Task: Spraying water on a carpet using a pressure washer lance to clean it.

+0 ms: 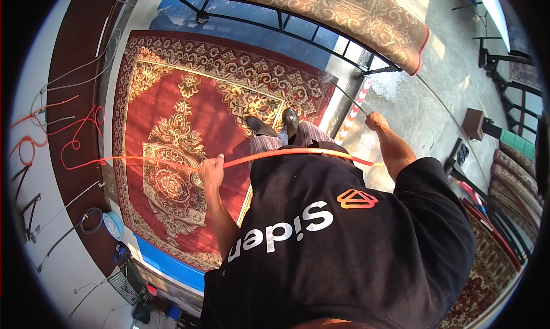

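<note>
My left hand [212, 169] is closed around an orange hose [292, 152], which crosses in front of my waist. From that hand the hose runs on leftward over the rug to the wall. In my right hand [377, 121] is a thin dark spray lance [350, 97], pointing forward and left. A pale blur, apparently spray, shows at its tip over the rug's far right corner. My dark shoes [291, 120] stand on a large red rug [223, 114] with cream and gold floral patterns. The rug surface looks wet in places.
Ahead, a beige patterned rug [386, 24] hangs over a black metal frame [281, 22]. A red-and-white striped strip [356, 110] edges the wash area on the right. Rolled rugs [515, 178] lie far right. Hoses [86, 123] and a blue basin [112, 226] are at the left wall.
</note>
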Action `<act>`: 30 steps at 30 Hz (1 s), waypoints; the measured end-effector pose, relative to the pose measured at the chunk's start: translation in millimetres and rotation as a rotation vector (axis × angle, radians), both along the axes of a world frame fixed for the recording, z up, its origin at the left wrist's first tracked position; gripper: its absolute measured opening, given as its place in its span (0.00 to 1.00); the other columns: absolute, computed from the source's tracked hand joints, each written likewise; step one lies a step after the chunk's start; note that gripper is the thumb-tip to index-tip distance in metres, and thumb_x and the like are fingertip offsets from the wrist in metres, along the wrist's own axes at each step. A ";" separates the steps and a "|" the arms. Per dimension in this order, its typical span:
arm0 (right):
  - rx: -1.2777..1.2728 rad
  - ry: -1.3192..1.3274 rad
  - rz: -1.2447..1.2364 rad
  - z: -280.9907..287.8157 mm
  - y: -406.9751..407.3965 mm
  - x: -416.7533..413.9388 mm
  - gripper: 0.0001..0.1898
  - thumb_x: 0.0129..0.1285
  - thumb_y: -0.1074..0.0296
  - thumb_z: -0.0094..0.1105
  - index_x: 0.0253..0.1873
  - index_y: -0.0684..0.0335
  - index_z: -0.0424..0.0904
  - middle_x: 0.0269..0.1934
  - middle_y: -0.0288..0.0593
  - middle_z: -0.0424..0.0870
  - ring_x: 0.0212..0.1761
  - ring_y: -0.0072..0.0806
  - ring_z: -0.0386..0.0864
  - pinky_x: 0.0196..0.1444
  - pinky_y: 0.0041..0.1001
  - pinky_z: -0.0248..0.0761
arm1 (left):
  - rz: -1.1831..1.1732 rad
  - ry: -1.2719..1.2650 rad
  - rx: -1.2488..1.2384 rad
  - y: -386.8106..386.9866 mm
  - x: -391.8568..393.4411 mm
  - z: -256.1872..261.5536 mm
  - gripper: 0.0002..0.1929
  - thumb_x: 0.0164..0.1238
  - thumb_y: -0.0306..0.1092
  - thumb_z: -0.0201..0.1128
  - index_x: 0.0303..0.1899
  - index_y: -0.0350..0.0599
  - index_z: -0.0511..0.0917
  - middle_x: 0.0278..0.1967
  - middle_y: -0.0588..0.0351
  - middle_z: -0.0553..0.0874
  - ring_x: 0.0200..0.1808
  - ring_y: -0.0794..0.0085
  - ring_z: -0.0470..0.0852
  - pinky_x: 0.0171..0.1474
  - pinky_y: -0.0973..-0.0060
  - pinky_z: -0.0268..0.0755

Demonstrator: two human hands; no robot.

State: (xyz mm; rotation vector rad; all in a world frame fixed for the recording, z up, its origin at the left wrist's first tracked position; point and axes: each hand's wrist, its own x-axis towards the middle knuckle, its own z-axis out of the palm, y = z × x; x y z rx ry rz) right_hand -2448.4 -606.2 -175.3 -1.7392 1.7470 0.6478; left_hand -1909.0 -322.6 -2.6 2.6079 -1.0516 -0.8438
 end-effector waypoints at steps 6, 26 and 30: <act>-0.011 -0.026 0.160 -29.1 -38.3 50.4 0.14 0.59 0.59 0.53 0.41 0.57 0.86 0.43 0.53 0.85 0.49 0.49 0.83 0.51 0.42 0.77 | 0.034 -0.057 -0.009 21.2 -3.1 21.4 0.26 0.66 0.47 0.55 0.19 0.30 0.72 0.17 0.36 0.69 0.18 0.46 0.70 0.29 0.53 0.60; -0.063 -0.296 0.401 -46.2 -98.0 291.0 0.17 0.59 0.59 0.52 0.41 0.64 0.85 0.43 0.60 0.84 0.49 0.56 0.82 0.53 0.45 0.76 | 0.471 -0.132 -0.159 138.4 -29.7 55.6 0.26 0.68 0.42 0.59 0.17 0.32 0.64 0.13 0.51 0.58 0.17 0.70 0.57 0.25 0.61 0.52; -0.055 -0.185 0.411 -27.2 -99.1 203.5 0.17 0.59 0.57 0.53 0.40 0.65 0.84 0.42 0.61 0.84 0.48 0.56 0.82 0.52 0.45 0.76 | 0.356 -0.067 -0.235 98.3 -15.9 40.1 0.25 0.67 0.41 0.59 0.17 0.31 0.63 0.13 0.47 0.59 0.17 0.64 0.56 0.25 0.60 0.52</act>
